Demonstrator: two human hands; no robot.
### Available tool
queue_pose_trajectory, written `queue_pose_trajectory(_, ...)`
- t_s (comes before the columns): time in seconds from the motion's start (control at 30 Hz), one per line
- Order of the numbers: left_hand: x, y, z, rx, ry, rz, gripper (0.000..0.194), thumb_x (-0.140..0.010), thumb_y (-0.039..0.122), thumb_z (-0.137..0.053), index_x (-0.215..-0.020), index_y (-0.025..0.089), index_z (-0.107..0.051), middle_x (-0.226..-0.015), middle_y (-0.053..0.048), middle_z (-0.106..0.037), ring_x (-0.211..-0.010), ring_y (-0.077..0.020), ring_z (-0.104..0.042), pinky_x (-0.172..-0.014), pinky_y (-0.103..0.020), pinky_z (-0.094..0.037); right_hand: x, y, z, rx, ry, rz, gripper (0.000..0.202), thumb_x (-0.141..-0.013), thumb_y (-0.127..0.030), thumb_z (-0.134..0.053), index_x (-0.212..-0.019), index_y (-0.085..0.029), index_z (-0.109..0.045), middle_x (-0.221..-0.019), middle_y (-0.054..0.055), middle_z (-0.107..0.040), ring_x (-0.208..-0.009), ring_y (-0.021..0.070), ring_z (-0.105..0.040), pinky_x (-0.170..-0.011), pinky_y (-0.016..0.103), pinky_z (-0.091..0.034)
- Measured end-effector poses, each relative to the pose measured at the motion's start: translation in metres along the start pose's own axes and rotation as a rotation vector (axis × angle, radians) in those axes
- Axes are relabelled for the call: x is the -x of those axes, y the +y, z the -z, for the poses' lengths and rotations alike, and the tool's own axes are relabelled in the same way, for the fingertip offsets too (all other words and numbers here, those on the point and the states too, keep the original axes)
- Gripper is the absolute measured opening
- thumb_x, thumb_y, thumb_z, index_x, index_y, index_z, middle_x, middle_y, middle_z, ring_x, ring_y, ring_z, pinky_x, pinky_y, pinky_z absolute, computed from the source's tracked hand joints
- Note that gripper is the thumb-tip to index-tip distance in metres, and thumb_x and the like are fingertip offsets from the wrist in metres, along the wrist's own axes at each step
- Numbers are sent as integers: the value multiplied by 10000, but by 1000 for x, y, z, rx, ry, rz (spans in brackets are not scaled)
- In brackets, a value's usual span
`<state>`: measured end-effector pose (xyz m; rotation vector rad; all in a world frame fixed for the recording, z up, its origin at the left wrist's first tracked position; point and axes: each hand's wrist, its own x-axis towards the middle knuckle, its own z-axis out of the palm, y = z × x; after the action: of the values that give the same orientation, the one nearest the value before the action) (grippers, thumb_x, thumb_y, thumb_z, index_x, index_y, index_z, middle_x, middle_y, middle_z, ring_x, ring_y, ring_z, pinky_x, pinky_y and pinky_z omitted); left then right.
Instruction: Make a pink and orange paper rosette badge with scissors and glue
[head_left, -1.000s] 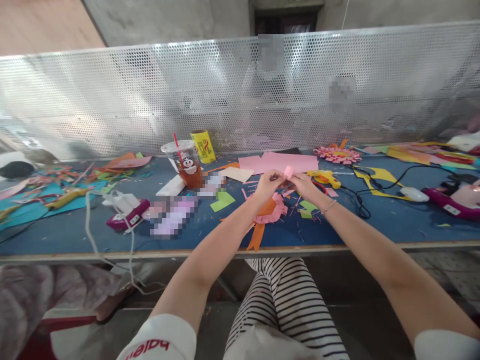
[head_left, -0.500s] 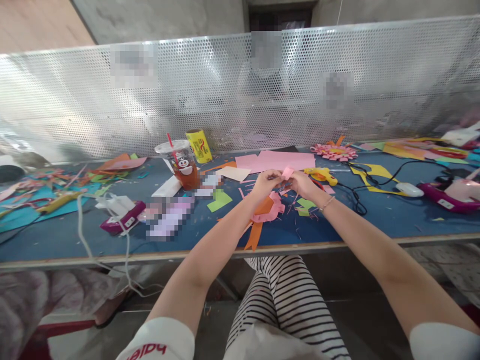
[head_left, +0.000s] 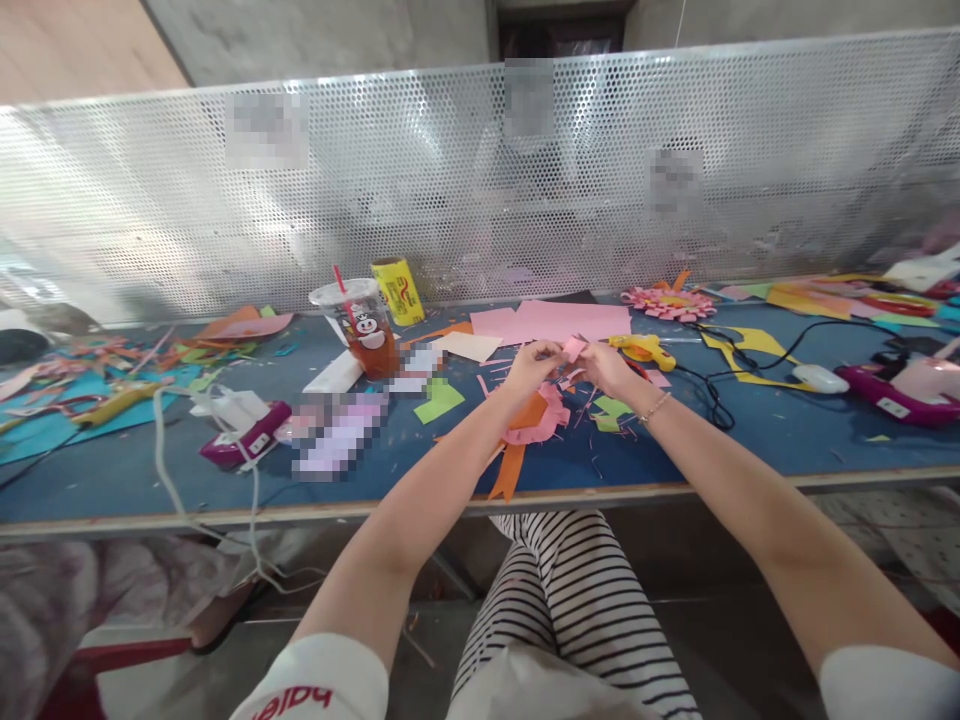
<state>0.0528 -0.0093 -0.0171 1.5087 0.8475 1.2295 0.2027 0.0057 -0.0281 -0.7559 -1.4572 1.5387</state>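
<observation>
Between my two hands is a small piece of pink paper (head_left: 574, 348), pinched by the fingertips above the table. My left hand (head_left: 537, 365) is closed on its left side, and my right hand (head_left: 606, 368) grips it from the right. Just below them lies a paper rosette (head_left: 536, 415) with a pink fringed edge, an orange middle and orange ribbon tails (head_left: 508, 470); my left forearm covers part of it. Pink strips and scraps are scattered around. To the right of my right hand rests a yellow glue gun (head_left: 643, 350).
A cup of brown drink (head_left: 367, 335) with a red straw stands left, beside a yellow can (head_left: 399, 292). Pink sheets (head_left: 570, 322) and a finished-looking pink rosette (head_left: 667, 300) lie behind. Purple power strips (head_left: 251, 437) and cables flank both sides. A perforated metal screen (head_left: 442, 180) rises at the back.
The pink paper has shifted slightly down and tilted between my fingertips. Both hands stay in nearly the same place.
</observation>
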Motion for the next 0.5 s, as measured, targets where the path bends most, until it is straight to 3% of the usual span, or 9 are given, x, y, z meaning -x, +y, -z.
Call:
queue_pose_trajectory(0.2, -2, -4, 1, 34, -28, -3, 254, -609, 352, -684, -646, 142, -546, -559, 42, -480, -462, -39, -418, -472, -192, -341, 5, -4, -3, 24, -30, 18, 238, -678, -360, -531, -814, -176, -599, -759, 53, -633, -698, 178, -580, -566, 296, -472)
queue_pose_trajectory(0.5, -1, 0, 1, 22, -38, 1, 239, -630, 346, -660, -641, 139, -541, -606, 27, -517, -485, -39, -433, -480, -190, -353, 4, -3, -10, 181, 166, 104, 332, -709, -496, -566, -818, -187, -614, -799, 43, -594, -689, 154, -543, -567, 301, -470)
